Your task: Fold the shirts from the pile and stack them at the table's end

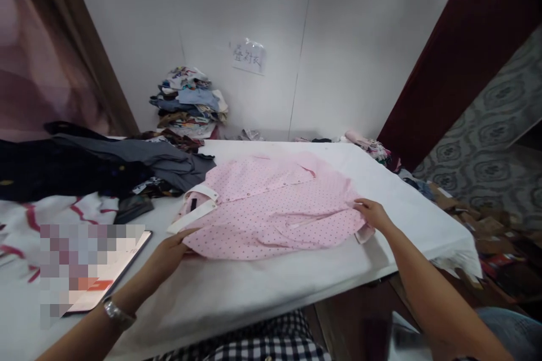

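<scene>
A pink dotted button shirt (254, 208) lies spread sideways on the white-covered table (406, 220), its white collar (199, 211) to the left and its button line running across the middle. My left hand (173, 248) is closed on the shirt's near edge by the shoulder, with part of the fingers under the cloth. At the opposite end my right hand (371, 213) pinches the shirt near the hem, where a white cuff (365, 232) shows just below it. Some creases cross the cloth between the two hands.
Dark and grey clothes (165, 161) lie heaped at the left, with a red-and-white garment (63, 208) nearer. A tablet or phone (122, 271) rests by my left forearm. Folded clothes (190, 101) are stacked against the wall; cartons (486, 231) lie beyond the table's right edge.
</scene>
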Motion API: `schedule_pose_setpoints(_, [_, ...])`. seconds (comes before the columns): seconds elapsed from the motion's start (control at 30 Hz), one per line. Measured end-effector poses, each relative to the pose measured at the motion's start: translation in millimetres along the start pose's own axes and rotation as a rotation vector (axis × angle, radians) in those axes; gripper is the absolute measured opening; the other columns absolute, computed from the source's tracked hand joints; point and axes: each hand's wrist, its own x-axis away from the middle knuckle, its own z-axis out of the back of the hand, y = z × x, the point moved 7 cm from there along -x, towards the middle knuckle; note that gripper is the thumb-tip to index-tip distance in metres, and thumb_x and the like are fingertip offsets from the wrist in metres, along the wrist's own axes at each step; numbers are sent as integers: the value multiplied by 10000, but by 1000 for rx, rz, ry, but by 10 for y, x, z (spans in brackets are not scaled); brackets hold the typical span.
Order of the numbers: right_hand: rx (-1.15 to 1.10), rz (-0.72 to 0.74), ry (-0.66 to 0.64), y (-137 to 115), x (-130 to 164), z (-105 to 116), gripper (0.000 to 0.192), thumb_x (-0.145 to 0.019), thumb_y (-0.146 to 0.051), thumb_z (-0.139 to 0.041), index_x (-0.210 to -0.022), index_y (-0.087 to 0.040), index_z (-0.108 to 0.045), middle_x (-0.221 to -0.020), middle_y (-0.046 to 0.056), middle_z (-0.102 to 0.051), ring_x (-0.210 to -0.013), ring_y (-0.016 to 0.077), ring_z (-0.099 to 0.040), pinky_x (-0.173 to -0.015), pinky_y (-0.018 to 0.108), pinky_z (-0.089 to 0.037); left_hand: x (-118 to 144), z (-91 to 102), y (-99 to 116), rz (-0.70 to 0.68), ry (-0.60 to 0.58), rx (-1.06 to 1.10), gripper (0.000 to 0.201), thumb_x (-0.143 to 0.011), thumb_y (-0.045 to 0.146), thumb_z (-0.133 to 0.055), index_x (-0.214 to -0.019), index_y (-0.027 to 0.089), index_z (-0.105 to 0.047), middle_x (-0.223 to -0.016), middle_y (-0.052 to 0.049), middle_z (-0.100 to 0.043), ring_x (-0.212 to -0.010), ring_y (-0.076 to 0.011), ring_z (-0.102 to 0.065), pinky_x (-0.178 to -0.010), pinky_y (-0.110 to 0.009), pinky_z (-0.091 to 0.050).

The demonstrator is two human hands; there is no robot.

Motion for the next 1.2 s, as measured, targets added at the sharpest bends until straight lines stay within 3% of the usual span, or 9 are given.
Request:
schedule_pose_setpoints(0.07, [-13,25,14,14,57,47,292,-701,-449,-628,-815,-212,-756,-841,50,-753,-819,244,-677,-756,350,-511,54,-109,-158,146,-74,139,403,-753,274,-479,-1051,152,-721,-881,-65,-773,-721,-232,-718,-652,-318,-590])
schedule_pose_setpoints(0.13, [-32,33,-14,26,139,54,306,-722,-478,-616,-812,-224,-760,-871,48,-754,-861,253,-681,-787,363,-519,105,-104,-189,151,-46,115,436,-769,294,-476,-1128,167,-689,-905,-58,-768,-692,-219,-704,-637,-316,-579])
schedule_pose_setpoints(0.37, [-221,21,-162,45,539,-66,483,-618,-445,-739,-1049,-226,-732,-1138,84,-708,-1093,306,-629,-962,447,-483,308,7,141,-218,45,-672,561,-860,326,-441,-1398,180,-497,-1341,-178,-578,-1099,-358,-628,-817,-459,-545])
schedule_pose_setpoints(0.5, [-179,61,-126,111,627,-76,371,-561,-373,-730,-904,-232,-757,-1049,84,-728,-1027,314,-642,-928,449,-491,401,-162,307,-529,113,-836,554,-780,104,-455,-1311,184,-591,-1477,-168,-449,-1348,-353,-428,-1038,-522,-415])
schedule_pose_setpoints(0.67, [-264,-69,230,142,599,349,303,-572,-326,-552,-797,-204,-715,-785,40,-718,-747,235,-633,-721,371,-512,453,-475,356,-717,-134,-690,643,-717,1,-391,-1239,283,-639,-1254,-38,-673,-1179,-212,-602,-1121,-471,-346])
schedule_pose_setpoints(0.83, [-322,-99,644,-107,781,886,292,-639,-376,-543,-794,-163,-670,-576,-11,-566,-566,151,-486,-523,270,-388,501,-360,349,-714,-156,-480,474,-814,148,-409,-1155,315,-692,-1247,-15,-677,-1193,-215,-596,-1142,-447,-320])
schedule_pose_setpoints(0.93, [-374,-148,567,-191,771,833,198,-642,-375,-567,-634,-179,-597,-514,-22,-501,-529,128,-435,-474,250,-329,520,-301,227,-677,-173,-401,415,-833,235,-446,-1134,360,-704,-1247,-6,-674,-1199,-236,-594,-1139,-448,-321])
schedule_pose_setpoints(1.03, [-713,-228,422,-209,627,581,170,-594,-339,-632,-645,-189,-572,-479,-48,-464,-444,99,-380,-410,232,-283,531,-346,98,-635,-269,-352,391,-810,282,-503,-1119,412,-704,-1217,12,-689,-1171,-248,-613,-1139,-432,-321])
schedule_pose_setpoints(1.2, [-1016,-117,367,-664,71,349,266,-535,-300,-735,-748,-188,-622,-639,-24,-597,-594,138,-550,-493,249,-440,456,-296,199,-470,-270,-181,310,-813,396,-511,-1020,379,-741,-1134,-3,-731,-1103,-283,-637,-1062,-417,-413])
